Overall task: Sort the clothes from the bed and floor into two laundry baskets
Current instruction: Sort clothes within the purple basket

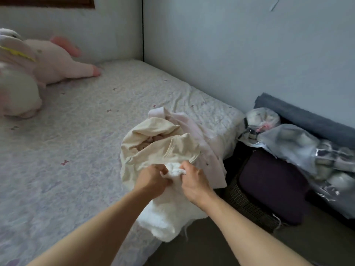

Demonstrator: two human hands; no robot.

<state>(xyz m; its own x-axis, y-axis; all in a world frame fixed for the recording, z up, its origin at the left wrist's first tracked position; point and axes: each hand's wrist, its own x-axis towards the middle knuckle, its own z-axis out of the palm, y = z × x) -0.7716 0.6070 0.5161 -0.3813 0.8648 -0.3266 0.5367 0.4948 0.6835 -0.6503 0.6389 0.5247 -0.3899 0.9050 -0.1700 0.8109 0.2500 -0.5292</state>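
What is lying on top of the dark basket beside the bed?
A dark purple folded item lies on the dark basket, covering most of its opening. Clear plastic bags overlap its far side. Whatever is inside the basket underneath is hidden.

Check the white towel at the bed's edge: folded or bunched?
Bunched. Both the left hand and right hand grip the white towel, which hangs crumpled over the bed edge.

Left hand [153, 181] and right hand [194, 182], arms outstretched, each grip bunched.
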